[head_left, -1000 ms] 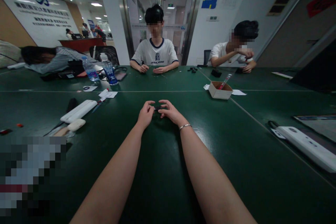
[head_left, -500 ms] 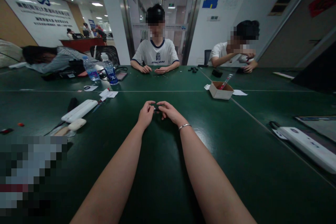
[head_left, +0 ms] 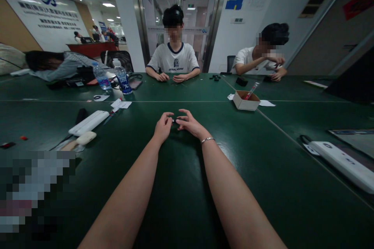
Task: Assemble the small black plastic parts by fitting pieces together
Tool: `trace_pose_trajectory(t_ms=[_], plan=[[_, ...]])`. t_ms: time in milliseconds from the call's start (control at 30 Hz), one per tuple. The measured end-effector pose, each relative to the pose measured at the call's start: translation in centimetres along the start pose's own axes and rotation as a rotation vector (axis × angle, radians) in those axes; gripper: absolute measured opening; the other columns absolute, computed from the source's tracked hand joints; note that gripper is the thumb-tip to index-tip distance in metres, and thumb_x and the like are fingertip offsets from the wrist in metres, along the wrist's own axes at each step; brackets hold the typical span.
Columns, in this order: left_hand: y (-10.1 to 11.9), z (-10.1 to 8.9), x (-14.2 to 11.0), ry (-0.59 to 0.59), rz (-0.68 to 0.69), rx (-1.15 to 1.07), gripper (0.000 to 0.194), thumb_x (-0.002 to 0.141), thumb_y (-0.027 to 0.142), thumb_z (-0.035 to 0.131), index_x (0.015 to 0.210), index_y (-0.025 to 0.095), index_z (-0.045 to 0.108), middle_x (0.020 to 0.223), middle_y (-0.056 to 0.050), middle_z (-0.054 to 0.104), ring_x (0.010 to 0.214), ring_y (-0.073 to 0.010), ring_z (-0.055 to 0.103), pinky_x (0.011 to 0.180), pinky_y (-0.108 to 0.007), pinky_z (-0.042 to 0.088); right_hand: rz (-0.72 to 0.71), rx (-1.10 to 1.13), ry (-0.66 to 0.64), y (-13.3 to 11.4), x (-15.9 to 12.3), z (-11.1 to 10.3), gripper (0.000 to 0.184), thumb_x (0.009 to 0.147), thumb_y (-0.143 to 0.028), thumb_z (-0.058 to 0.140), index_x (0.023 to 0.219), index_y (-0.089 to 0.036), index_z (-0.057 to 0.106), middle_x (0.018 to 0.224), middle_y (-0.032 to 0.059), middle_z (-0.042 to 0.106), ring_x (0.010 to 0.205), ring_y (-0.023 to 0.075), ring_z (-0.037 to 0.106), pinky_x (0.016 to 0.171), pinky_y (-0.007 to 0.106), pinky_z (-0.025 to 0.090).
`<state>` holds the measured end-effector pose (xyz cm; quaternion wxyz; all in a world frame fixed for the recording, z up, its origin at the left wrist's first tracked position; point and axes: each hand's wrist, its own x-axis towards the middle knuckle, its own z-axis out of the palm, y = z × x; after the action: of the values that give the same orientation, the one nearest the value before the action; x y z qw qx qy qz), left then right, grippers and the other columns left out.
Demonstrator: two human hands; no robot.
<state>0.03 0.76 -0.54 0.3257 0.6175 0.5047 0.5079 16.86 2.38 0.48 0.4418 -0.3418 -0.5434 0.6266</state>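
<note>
Above the green table, both my hands meet at a small black piece with a shiny metal end point(head_left: 174, 121), too small to name. My left hand point(head_left: 163, 127) is closed in a pinch at its metal end, thumb and fingertips together. From the other side, my right hand point(head_left: 190, 125) grips the dark end between thumb and lower fingers, while its index finger arches up off the piece. A silver bracelet point(head_left: 207, 140) circles my right wrist. Much of the small piece is covered by my fingers.
The green table point(head_left: 181, 186) carries a white power strip point(head_left: 89, 123) at left and another white strip point(head_left: 340, 163) at right. An open cardboard box point(head_left: 246, 104) lies ahead right; bottles point(head_left: 122, 78) stand far left. Two people sit opposite; another rests head-down at left.
My right hand's index finger has lifted and its fingers have spread a little, with the wrist shifting slightly right. My left hand stays almost where it was.
</note>
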Motion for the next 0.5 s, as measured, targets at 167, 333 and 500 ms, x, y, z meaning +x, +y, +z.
trace_pose_trajectory(t_ms=[167, 333, 500], plan=[[0.34, -0.08, -0.15, 0.012, -0.006, 0.034, 0.027, 0.09, 0.028, 0.046, 0.112, 0.021, 0.06, 0.07, 0.002, 0.054, 0.065, -0.0137, 0.052, 0.063, -0.026, 0.039, -0.03, -0.04, -0.002, 0.17, 0.02, -0.05, 0.045, 0.077, -0.024, 0.074, 0.115, -0.024, 0.049, 0.086, -0.0028, 0.06, 0.049, 0.0052, 0.052, 0.054, 0.023, 0.056], [0.07, 0.0, -0.05, 0.011, -0.011, 0.026, 0.028, 0.09, 0.028, 0.045, 0.114, 0.022, 0.059, 0.07, 0.002, 0.055, 0.065, -0.0137, 0.053, 0.062, -0.026, 0.038, -0.017, 0.015, 0.073, 0.12, -0.05, 0.1, 0.066, 0.072, -0.021, 0.079, 0.125, -0.029, 0.042, 0.1, -0.0007, 0.06, 0.056, 0.0059, 0.059, 0.064, 0.027, 0.06], [-0.03, 0.05, 0.03, 0.03, -0.01, 0.022, 0.026, 0.09, 0.028, 0.046, 0.111, 0.022, 0.06, 0.069, 0.002, 0.055, 0.064, -0.0136, 0.053, 0.062, -0.026, 0.039, 0.002, -0.064, 0.001, 0.02, 0.02, 0.21, 0.035, 0.084, -0.03, 0.066, 0.114, -0.022, 0.05, 0.077, -0.003, 0.061, 0.044, 0.0057, 0.048, 0.051, 0.024, 0.055]])
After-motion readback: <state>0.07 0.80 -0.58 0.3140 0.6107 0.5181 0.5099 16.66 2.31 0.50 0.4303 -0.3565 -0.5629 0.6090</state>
